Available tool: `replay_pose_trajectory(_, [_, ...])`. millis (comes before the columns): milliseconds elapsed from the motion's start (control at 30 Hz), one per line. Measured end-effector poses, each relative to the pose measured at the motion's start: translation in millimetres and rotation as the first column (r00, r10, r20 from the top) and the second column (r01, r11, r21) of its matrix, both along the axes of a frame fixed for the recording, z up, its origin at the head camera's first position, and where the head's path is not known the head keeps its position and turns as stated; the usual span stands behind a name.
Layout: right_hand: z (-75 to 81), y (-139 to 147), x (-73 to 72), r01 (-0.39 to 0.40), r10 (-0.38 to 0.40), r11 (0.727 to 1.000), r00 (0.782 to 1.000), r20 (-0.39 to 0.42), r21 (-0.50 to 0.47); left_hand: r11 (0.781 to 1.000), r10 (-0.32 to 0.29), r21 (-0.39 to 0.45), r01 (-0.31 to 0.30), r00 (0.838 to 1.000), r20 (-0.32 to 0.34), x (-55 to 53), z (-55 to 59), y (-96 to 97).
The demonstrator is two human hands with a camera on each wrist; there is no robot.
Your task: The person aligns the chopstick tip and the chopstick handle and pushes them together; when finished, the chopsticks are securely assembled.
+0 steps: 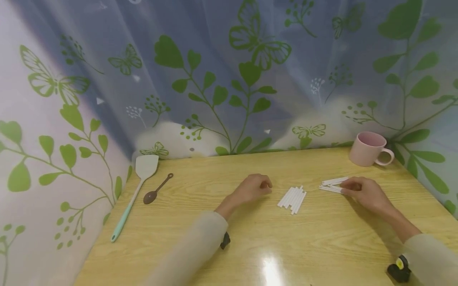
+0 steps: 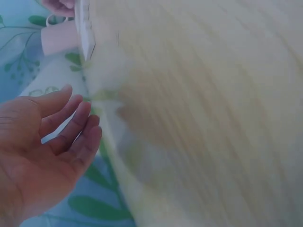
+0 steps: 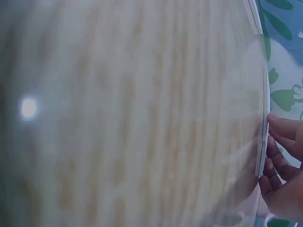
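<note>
A small pile of white sticks (image 1: 292, 198) lies in the middle of the wooden table (image 1: 250, 246). A second bunch of white sticks (image 1: 332, 184) lies to its right, and my right hand (image 1: 348, 189) pinches its near end with the fingertips. In the right wrist view the fingers (image 3: 279, 151) curl against those sticks (image 3: 261, 151) at the table's edge. My left hand (image 1: 262, 186) rests on the table just left of the middle pile, fingers loosely curled, holding nothing. In the left wrist view that hand (image 2: 61, 137) is relaxed and empty.
A pink mug (image 1: 368, 149) stands at the back right, also in the left wrist view (image 2: 59, 37). A spatula with a mint handle (image 1: 137, 190) and a brown spoon (image 1: 155, 190) lie at the left. A leaf-patterned sheet (image 1: 229, 79) walls the table.
</note>
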State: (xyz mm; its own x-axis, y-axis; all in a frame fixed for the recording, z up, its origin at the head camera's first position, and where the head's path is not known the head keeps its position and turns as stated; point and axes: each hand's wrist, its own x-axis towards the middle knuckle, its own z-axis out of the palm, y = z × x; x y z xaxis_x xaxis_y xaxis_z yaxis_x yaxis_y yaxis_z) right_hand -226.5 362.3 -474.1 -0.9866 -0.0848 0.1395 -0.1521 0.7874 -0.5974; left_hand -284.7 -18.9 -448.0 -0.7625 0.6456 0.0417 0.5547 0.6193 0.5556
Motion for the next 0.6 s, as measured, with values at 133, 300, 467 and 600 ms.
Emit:
replay_pose_trajectory(133, [0.0,0.1,-1.6,-0.013,0.013,1.000,1.000,0.010,0.015,1.000,0.004,-0.013,-0.004,1.000,0.015,-1.0,-6.2,20.2])
replay_pose_trajectory(300, [0.3,1.0,-4.7,-0.034,0.033,0.999,0.999,0.028,0.007,0.997,0.045,-0.061,-0.044,0.999,0.017,1.0,-12.6,41.8])
replay_pose_trajectory(467, [-0.3,0.8,-7.0,-0.035,0.034,0.999,0.999,0.029,0.001,0.990,0.108,-0.096,-0.104,0.994,0.034,5.0,-14.9,51.9])
replay_pose_trajectory(600, [-1.4,1.1,-8.1,-0.030,0.030,1.000,0.999,0.030,-0.005,0.990,0.110,-0.095,-0.105,0.993,0.043,5.3,-14.0,52.2])
